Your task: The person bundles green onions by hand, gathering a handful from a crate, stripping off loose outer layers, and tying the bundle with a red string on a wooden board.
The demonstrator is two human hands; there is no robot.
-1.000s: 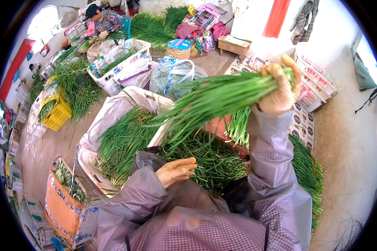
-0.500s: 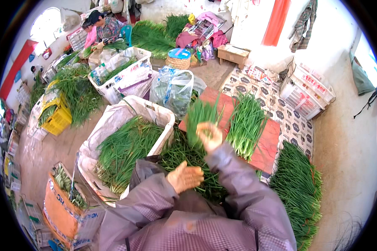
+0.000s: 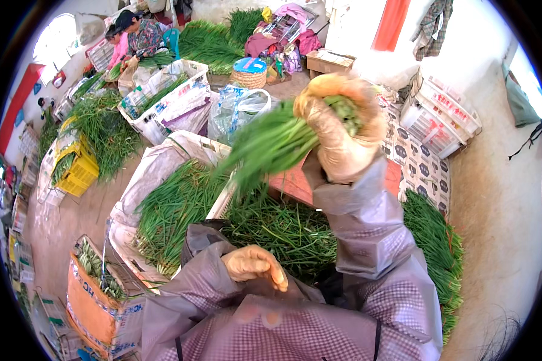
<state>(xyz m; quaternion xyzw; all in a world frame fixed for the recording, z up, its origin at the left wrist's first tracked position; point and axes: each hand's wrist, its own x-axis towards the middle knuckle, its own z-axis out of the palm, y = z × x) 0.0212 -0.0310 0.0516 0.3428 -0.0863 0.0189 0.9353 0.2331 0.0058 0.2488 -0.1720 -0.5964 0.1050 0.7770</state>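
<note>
My right hand (image 3: 340, 135) is raised high, its fingers wrapped round a bunch of garlic chives (image 3: 274, 141). The cut stem ends face up and to the right in my grip, while the green leaves hang blurred to the left. Lower down, my left hand (image 3: 256, 268) is open and holds nothing, its fingers slightly bent in front of my body. Beneath both hands lies a heap of loose chives (image 3: 283, 231). The red board (image 3: 292, 180) beyond it is partly covered by my right arm and the bunch.
A white crate (image 3: 126, 207) with more chives stands to my left. Stacked chives (image 3: 430, 240) lie at my right along the wall. Farther off are a clear plastic bag (image 3: 235, 111), a yellow crate (image 3: 81, 168), white crates (image 3: 439, 117) and two people (image 3: 140, 39) seated among chives.
My right hand has risen from the board, now with a chive bunch in its grip. The bunch on the board's right is no longer visible there. My left hand has dropped slightly.
</note>
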